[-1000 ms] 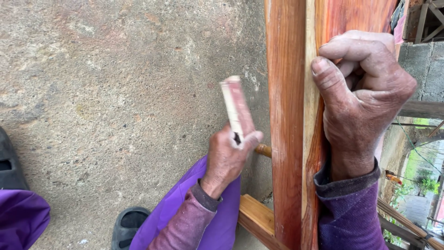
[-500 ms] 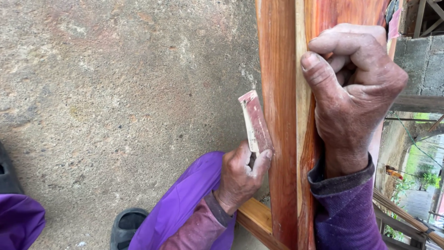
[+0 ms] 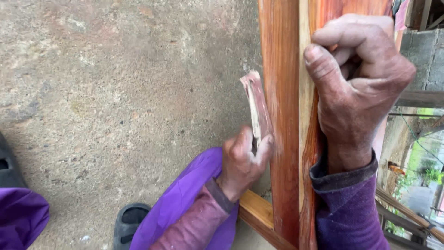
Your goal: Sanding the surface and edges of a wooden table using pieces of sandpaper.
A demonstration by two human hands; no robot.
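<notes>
Concrete floor, left hand pinching sandpaper

Bare concrete floor lies open leftward; the upright wooden post blocks the right.

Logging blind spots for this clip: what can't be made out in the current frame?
Head view only:
- Wooden frame: top and bottom cut off by the picture edges.
- Folded sandpaper: lower end hidden inside the left hand; whether it touches the wood is unclear from motion blur.
- Right hand: its fingertips curl behind the wood.
- Dark sandal: cut by the bottom edge, partly behind the purple trouser leg.
</notes>
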